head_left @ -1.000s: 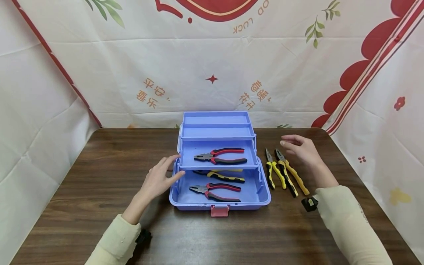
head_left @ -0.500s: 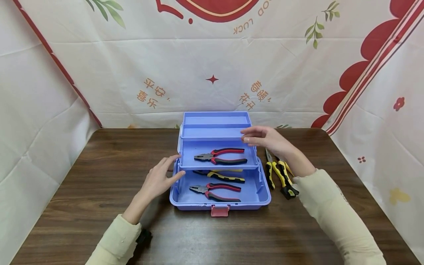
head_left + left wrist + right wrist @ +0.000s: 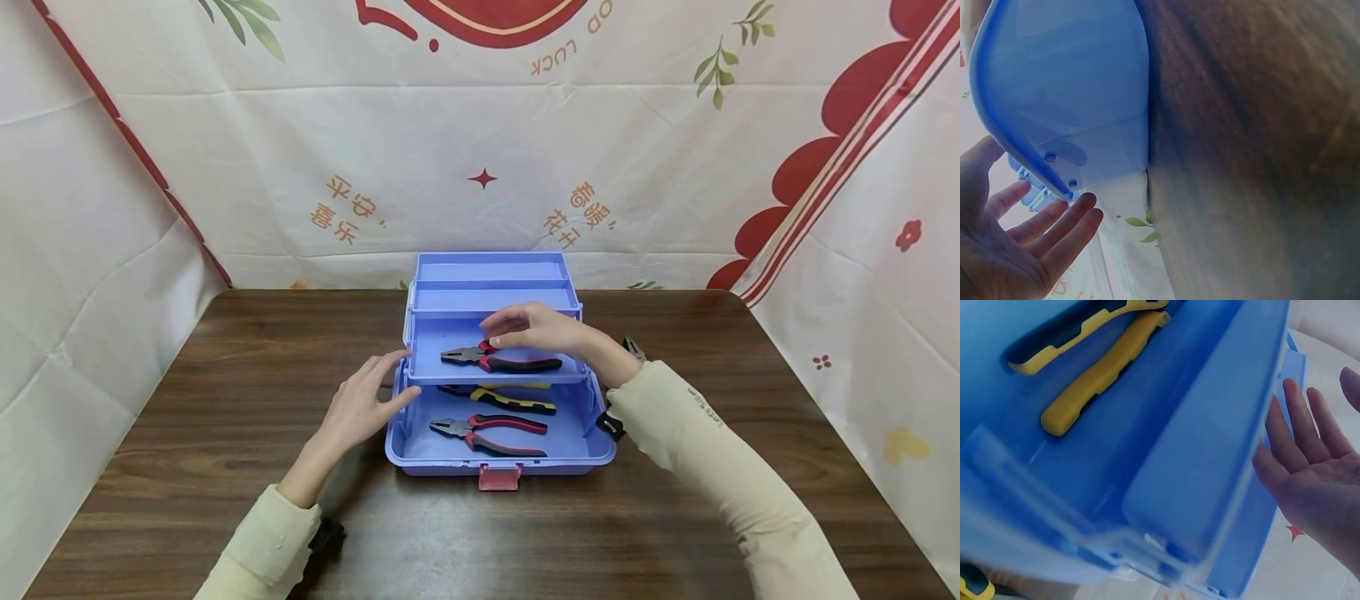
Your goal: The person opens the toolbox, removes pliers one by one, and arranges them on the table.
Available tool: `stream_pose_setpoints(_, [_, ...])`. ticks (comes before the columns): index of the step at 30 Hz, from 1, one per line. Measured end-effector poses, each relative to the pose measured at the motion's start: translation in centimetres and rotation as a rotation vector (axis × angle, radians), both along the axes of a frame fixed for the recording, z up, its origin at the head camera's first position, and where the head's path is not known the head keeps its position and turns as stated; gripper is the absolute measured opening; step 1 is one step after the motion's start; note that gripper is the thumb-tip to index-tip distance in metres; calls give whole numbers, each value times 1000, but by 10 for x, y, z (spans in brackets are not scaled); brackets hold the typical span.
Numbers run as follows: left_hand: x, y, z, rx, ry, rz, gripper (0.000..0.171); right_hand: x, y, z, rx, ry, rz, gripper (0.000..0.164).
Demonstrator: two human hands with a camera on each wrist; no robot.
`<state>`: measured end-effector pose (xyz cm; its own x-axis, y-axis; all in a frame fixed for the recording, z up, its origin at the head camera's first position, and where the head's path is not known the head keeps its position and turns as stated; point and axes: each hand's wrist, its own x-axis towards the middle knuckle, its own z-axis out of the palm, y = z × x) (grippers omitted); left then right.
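A blue toolbox (image 3: 408, 463) stands with its trays folded up. In its tray (image 3: 429, 329) lie red-and-black pliers (image 3: 521, 365), partly covered by my right hand (image 3: 536, 328). That hand hovers over them with relaxed fingers and holds nothing; its fingers look extended in the right wrist view. In the bottom compartment are yellow-and-black pliers (image 3: 517, 405), partly under the tray, and a second pair of red-and-black pliers (image 3: 510, 422). My left hand (image 3: 363, 398) is spread at the box's left side, its fingertips by the rim (image 3: 1019, 159); whether they touch it I cannot tell.
Right of the box, a pliers tip (image 3: 633, 347) shows from behind my right forearm, which hides the rest. A red latch (image 3: 499, 477) sticks out at the box's front. A patterned cloth (image 3: 480, 133) hangs behind the brown wooden table (image 3: 247, 400).
My right hand has moved left, from beside the pliers on the table to above the tray pliers. Its forearm now covers most of the table pliers. The left hand has stayed put.
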<state>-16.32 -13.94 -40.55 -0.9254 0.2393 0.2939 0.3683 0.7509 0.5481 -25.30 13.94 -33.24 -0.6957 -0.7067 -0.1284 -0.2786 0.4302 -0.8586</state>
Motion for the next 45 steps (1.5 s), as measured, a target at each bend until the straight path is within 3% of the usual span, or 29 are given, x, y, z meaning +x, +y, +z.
stream_pose_setpoints(10, [0, 0, 1, -2, -6, 1, 54, -8, -9, -7, 65, -32, 30, 40])
stream_pose_setpoints(16, [0, 0, 1, -3, -11, 2, 54, -8, -13, -5, 133, 9, 68, 45])
stream_pose_setpoints(26, [0, 1, 2, -1, -11, 2, 54, -5, -15, -10, 283, 165, 84, 50])
stream_pose_setpoints(35, [2, 2, 4, -6, -42, 12, 54, 1, -22, -7, 341, 217, 134, 47])
stream_pose_setpoints(45, [4, 3, 5, -13, -40, 18, 54, 2, -25, -3, 380, 211, 110, 52])
